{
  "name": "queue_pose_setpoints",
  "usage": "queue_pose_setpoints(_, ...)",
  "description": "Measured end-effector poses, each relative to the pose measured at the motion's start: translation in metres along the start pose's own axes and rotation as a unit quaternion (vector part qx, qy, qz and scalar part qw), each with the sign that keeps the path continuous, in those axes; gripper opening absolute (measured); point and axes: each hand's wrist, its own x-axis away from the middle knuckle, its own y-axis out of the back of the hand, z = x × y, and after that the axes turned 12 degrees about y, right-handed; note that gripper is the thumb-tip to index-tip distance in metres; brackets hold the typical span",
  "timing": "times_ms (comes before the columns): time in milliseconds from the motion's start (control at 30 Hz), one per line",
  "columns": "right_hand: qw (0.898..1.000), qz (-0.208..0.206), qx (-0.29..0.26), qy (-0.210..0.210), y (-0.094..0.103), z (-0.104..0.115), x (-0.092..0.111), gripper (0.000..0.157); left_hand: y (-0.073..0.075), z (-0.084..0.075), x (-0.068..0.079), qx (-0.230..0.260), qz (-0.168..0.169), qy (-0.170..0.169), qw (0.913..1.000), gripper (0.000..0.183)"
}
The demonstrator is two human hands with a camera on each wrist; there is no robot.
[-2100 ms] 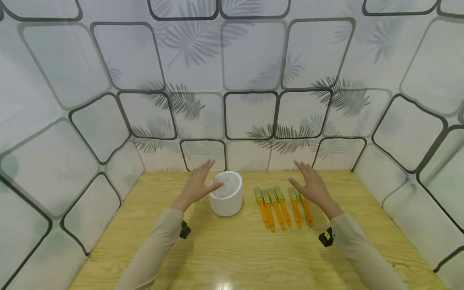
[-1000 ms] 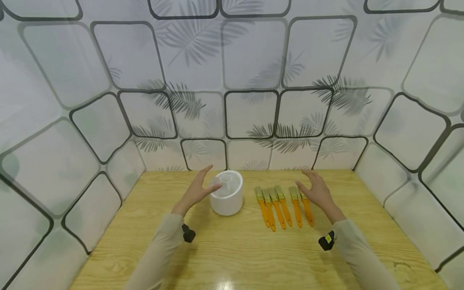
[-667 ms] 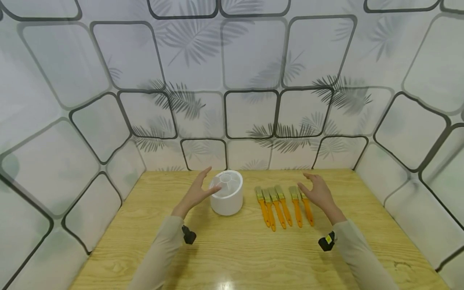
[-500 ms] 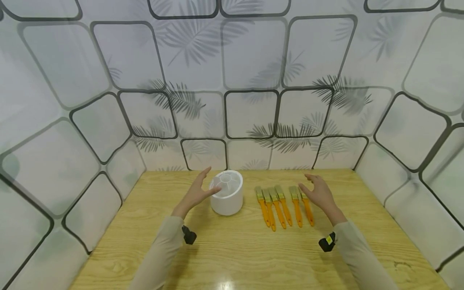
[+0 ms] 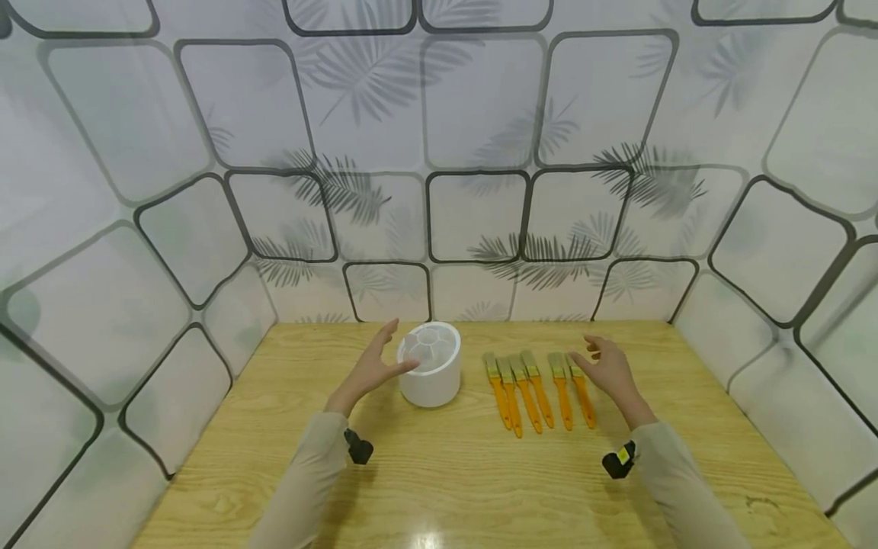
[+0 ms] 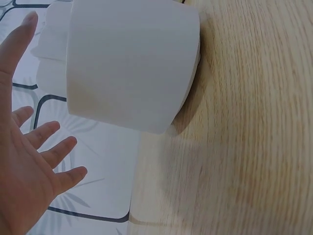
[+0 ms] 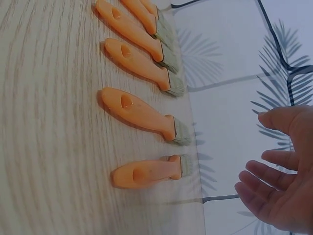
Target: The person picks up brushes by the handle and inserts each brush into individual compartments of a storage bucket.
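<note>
A round white organizer (image 5: 430,389) with divided compartments stands upright on the table, left of the middle. My left hand (image 5: 370,372) hovers at its left side, fingers spread and thumb in front of the rim; the left wrist view shows a gap between this hand (image 6: 24,171) and the white wall (image 6: 132,63). To the right lie several paintbrushes with orange handles, bristles pointing away from me. Over the bristle end of the rightmost paintbrush (image 5: 584,402) is my right hand (image 5: 610,372), its fingers loosely bent and holding nothing. In the right wrist view that paintbrush (image 7: 146,174) lies apart from the fingers.
The wooden table (image 5: 439,480) ends at a patterned backdrop (image 5: 473,221) behind and on both sides. Four-plus brushes form a left cluster, with one brush (image 5: 560,396) beside the rightmost one. A black wrist camera (image 5: 620,460) sits under the right sleeve.
My right hand has come down and slightly right, its fingers bending more. My left hand has lowered a little beside the organizer. The organizer and paintbrushes have stayed in place.
</note>
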Motion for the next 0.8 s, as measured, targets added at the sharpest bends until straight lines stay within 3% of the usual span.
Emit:
queue_pose_setpoints(367,0.998,0.024,-0.009,-0.049,-0.002,-0.004,0.003,0.064,0.002,0.007,0.001,0.014,0.014,0.008,0.9998,0.095)
queue_pose_setpoints(800,0.995,0.061,-0.011,-0.072,-0.004,-0.006,0.008,0.06,0.0,0.014,0.0,0.025,0.031,0.021,0.999,0.097)
